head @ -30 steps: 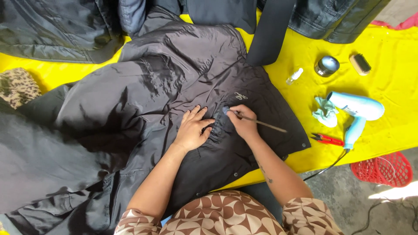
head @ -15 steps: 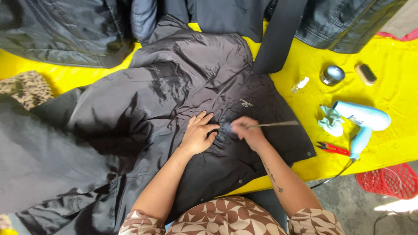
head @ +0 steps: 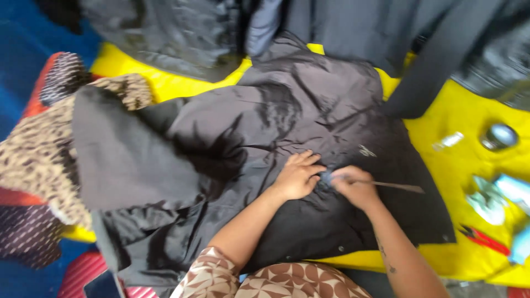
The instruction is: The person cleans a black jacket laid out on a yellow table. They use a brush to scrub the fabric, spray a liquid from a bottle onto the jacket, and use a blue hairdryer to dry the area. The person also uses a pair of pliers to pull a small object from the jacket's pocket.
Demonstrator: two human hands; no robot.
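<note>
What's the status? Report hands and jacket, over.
Left hand flat on black jacket, pinning fabric. Right hand grips thin stick tool, tip at the pinned spot. Nothing in the way.

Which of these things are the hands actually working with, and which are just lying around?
In use:
- black jacket, pressed flat by the left hand
- thin stick-like tool, held by the right hand against the jacket

Lying about:
- round metal tin
- small white bottle
- red-handled tool
- pale blue dryer, blurred
- leopard-print cloth
- other dark garments
</note>
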